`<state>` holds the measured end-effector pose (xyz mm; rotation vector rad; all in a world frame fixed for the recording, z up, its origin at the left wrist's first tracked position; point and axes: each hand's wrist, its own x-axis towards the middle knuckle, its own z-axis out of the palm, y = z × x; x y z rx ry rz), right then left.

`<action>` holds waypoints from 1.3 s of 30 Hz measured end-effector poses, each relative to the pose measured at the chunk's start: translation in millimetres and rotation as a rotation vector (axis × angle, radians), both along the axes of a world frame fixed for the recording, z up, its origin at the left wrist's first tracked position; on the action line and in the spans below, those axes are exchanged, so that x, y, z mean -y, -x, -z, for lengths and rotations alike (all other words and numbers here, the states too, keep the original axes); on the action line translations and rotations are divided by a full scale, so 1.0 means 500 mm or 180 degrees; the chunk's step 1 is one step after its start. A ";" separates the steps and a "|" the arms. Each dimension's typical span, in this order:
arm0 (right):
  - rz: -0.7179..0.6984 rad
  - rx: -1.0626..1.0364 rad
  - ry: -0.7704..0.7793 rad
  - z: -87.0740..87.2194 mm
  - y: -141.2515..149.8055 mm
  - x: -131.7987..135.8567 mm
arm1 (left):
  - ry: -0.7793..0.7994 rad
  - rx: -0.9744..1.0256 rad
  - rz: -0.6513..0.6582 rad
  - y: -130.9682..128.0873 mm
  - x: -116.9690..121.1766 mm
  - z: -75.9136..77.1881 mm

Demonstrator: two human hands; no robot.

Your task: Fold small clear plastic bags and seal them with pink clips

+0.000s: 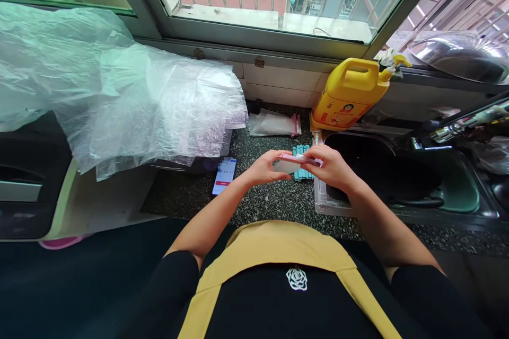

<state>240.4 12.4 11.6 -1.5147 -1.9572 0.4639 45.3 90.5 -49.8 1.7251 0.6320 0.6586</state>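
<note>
Above the speckled counter (258,204), my two hands hold a small clear zip bag (289,165) with a pink top edge. My left hand (265,168) pinches the bag's left end between thumb and fingers. At the other end, the fingers of my right hand (331,167) are closed on the pink edge. Several teal stick-like pieces (303,174) lie side by side on the counter just behind and below the bag, partly hidden by it and my right hand. Farther back lies a flat stack of clear bags (272,124) with pink zip edges.
A phone (225,176) showing a timer lies left of my hands. Large plastic sheeting (159,100) covers things at left. The yellow jug (348,95) with a pump stands at the back right, beside a dark sink (457,185) with a faucet (457,126). A barred window is behind.
</note>
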 end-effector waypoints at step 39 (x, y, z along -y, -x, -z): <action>0.2003 -0.0341 0.1330 0.327 -0.146 -0.372 | 0.0919 -0.0727 -0.3083 -0.215 -0.335 0.250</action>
